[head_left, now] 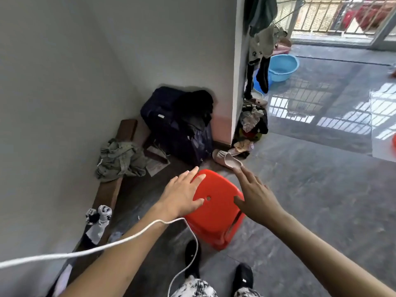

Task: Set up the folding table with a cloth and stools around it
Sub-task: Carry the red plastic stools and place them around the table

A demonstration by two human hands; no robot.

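Observation:
A red plastic stool [216, 213] stands on the grey tiled floor in front of me, its seat with a small round hole in the middle. My left hand [182, 194] is over the seat's left edge with straight, spread fingers. Over the seat's right edge is my right hand [255, 194], also with spread fingers. Neither hand grips the stool. No folding table or cloth is in view.
A dark suitcase [177, 125] sits in the wall corner beyond the stool, with crumpled clothes [122, 159] on a low wooden ledge at left. A pale slipper [227, 159] lies just past the stool. A blue basin [282, 65] stands by the balcony. A white cable [107, 246] crosses my left forearm.

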